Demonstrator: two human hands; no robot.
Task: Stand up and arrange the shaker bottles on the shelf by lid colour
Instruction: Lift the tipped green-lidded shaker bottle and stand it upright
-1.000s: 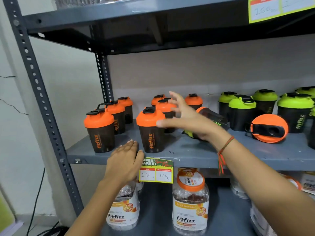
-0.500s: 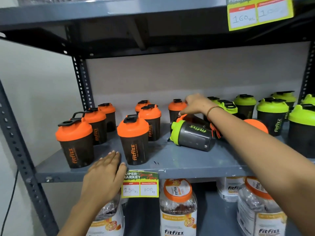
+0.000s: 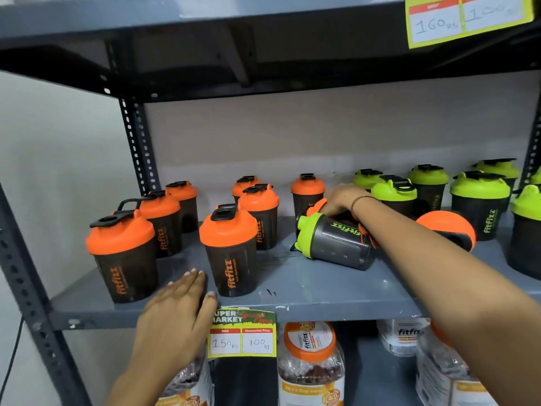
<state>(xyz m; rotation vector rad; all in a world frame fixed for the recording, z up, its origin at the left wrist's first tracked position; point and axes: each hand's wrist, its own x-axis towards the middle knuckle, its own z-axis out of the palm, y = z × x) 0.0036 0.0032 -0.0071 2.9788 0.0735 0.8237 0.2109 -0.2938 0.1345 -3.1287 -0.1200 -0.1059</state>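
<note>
On the grey metal shelf [image 3: 307, 291] there are two groups of shaker bottles. On the left side stand the orange-lid bottles [image 3: 228, 247], all upright, with one at the front left corner [image 3: 123, 253] and others in rows behind it up to the back wall. On the right side stand the green-lid bottles [image 3: 480, 200], also upright, and they reach to the right edge of the picture. Between the two groups a green-lid bottle lies on its side [image 3: 333, 241], with its lid pointing to the left and its bottom to the right. Just behind it another bottle with an orange lid [image 3: 317, 207] is also lying, mostly hidden. The right hand [image 3: 342, 200] reaches over the lying green-lid bottle and its fingers curl down onto the hidden orange-lid one; I cannot tell if they really close around it. One more orange lid [image 3: 448, 230] shows to the right of the forearm, turned toward the camera, so this bottle is on its side too. The left hand [image 3: 178, 315] rests flat on the front edge of the shelf, fingers together and stretched, holding nothing, just beside the front middle orange-lid bottle. A yellow price tag [image 3: 243, 335] hangs from the shelf edge next to this hand, and below it stand clear jars with orange lids [image 3: 310, 356].
</note>
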